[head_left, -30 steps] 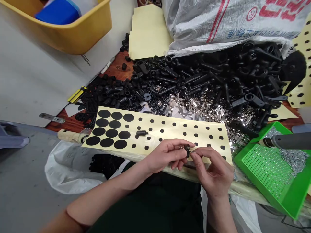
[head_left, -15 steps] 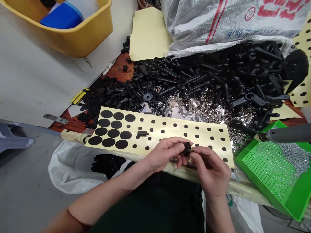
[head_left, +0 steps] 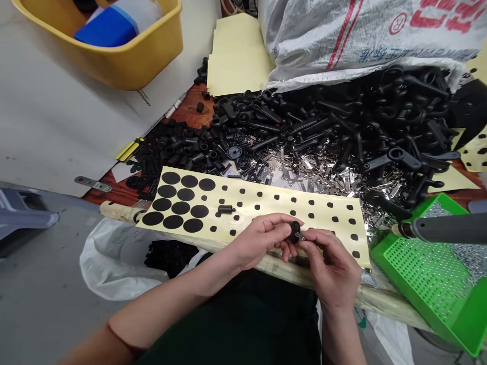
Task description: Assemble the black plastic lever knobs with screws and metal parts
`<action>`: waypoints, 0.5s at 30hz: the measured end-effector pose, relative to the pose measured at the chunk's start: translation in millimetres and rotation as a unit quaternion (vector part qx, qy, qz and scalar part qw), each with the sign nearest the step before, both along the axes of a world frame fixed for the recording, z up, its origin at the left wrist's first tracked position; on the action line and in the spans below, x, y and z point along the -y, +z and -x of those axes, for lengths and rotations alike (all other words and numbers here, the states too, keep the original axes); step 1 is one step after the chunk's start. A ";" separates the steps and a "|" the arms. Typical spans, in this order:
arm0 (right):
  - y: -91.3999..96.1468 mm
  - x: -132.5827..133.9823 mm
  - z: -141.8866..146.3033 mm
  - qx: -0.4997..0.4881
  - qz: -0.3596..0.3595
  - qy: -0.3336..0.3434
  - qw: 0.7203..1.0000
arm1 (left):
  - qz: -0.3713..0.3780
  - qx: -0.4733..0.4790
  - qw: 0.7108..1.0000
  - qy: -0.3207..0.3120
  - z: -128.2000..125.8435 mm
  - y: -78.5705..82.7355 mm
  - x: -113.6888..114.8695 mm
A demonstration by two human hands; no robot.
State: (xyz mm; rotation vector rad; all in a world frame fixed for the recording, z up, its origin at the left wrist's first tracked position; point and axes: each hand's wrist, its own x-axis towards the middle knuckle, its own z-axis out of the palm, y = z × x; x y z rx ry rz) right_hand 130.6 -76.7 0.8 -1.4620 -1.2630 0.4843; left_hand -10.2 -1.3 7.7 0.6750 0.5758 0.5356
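Between thumb and fingers, my left hand [head_left: 262, 238] holds a small round black plastic part [head_left: 294, 231] on its edge. My right hand [head_left: 333, 266] pinches a small metal clip [head_left: 301, 237] against the face of that part; whether it sits in a slot I cannot tell. Both hands are over the front edge of a pale yellow sticker sheet [head_left: 262, 223], which carries large black discs at its left and small black dots elsewhere. A short black cylindrical piece with a thin tip [head_left: 227, 209] lies on the sheet, left of my hands.
Behind the sheet spread loose metal clips [head_left: 315, 167] and a heap of black plastic handles [head_left: 335, 111]. A green basket [head_left: 411, 253] of small metal pieces stands at right, with a grey tool [head_left: 449, 228] across it. A yellow bin [head_left: 140, 66] is at upper left, a white sack [head_left: 304, 45] behind.
My right hand's metal clip now shows more clearly at the round part, which is turned slightly. The whole view has shifted a little; the sheet and black cylindrical piece stay in place.
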 end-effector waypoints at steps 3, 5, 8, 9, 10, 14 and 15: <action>0.2 -1.6 0.9 -0.001 0.007 -0.007 1.000 | 0.005 0.010 1.000 -0.005 -0.5 -3.4 -0.3; 0.8 -2.6 1.9 -0.002 0.009 -0.013 1.000 | 0.008 0.014 1.000 -0.005 -0.9 -5.4 -0.4; 1.2 -4.2 3.3 -0.002 0.003 -0.021 1.000 | 0.011 0.012 1.000 -0.002 -1.3 -6.2 -0.2; 1.1 -4.6 3.5 -0.002 0.002 -0.022 1.000 | 0.011 0.012 1.000 -0.001 -1.4 -5.9 -0.1; 1.0 -4.9 3.6 -0.001 0.001 -0.022 1.000 | 0.010 0.012 1.000 -0.001 -1.5 -5.4 0.0; 0.2 -4.8 3.1 0.002 0.001 -0.023 1.000 | 0.007 0.012 1.000 0.002 -2.3 -3.6 0.9; 0.0 -4.5 3.0 0.002 0.001 -0.025 1.000 | 0.005 0.010 1.000 0.004 -2.5 -3.5 1.3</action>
